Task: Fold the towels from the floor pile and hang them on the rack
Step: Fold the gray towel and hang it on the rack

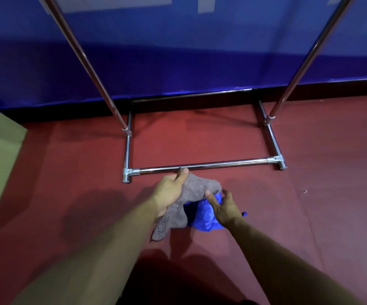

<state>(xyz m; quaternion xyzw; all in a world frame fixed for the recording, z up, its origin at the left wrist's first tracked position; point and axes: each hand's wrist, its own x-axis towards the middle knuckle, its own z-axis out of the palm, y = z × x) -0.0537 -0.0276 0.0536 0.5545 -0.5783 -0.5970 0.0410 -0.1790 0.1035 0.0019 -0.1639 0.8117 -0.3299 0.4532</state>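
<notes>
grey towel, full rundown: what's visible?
The fuzzy grey terry towel is crumpled and unfolded, bunched into a long lump with one end drooping toward the red floor. The left hand holds its upper part in a closed grip. The right hand, fingers spread, touches its right edge. It partly overlaps the crumpled blue towel, just in front of the chrome rack's base bar.

Both forearms are bare from the near edge of the view out to the wrists, with no sleeve, cuff, watch, bracelet or glove on either one. The left hand (170, 191) and the right hand (225, 208) are bare as well, and no ring shows on any finger. The fingernails that show are short and plain.
</notes>
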